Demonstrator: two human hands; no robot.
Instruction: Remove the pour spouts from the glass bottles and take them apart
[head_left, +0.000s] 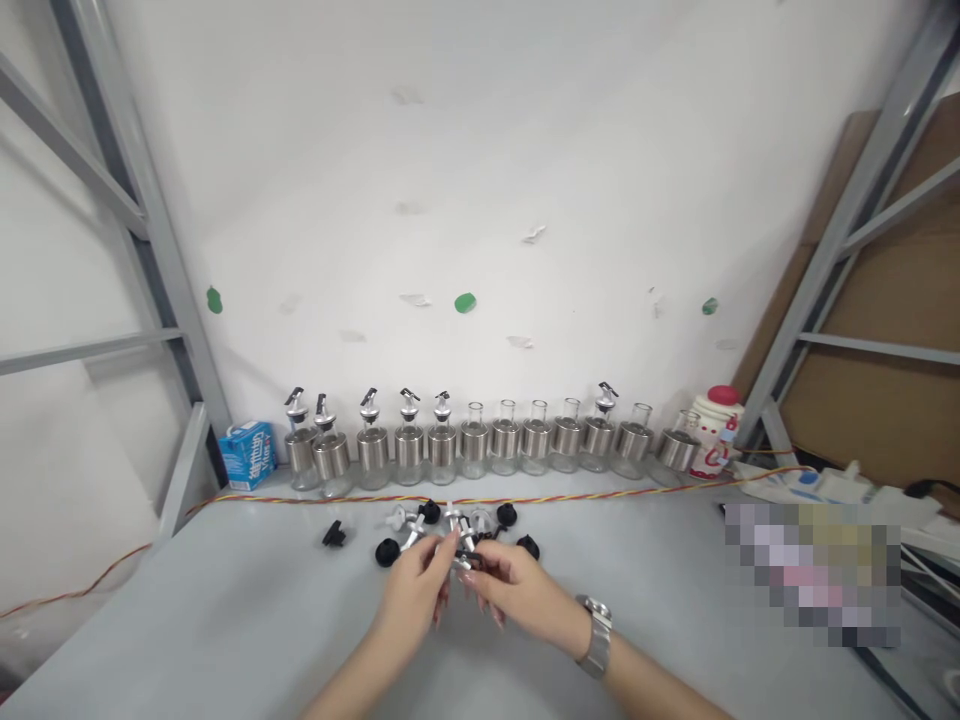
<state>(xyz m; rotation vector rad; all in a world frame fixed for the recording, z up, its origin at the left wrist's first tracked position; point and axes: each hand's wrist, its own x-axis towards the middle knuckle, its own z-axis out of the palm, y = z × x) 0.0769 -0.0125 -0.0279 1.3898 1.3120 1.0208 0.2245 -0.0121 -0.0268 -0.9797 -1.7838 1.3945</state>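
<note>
Close together over the table, my left hand and my right hand are both closed on one small silver-and-black pourer spout. My fingers cover much of it. Just beyond them lies a loose pile of pourer parts: black round stoppers and white and silver spout pieces. Off to the left sits a single black flip cap. A row of glass bottles with steel bands stands along the wall. Some have pourers fitted in their necks; others show open necks.
A blue carton stands at the row's left end, a white jar with a red lid at its right. A red-yellow twisted wire crosses before the bottles. On the right are power strips and a blurred flat item.
</note>
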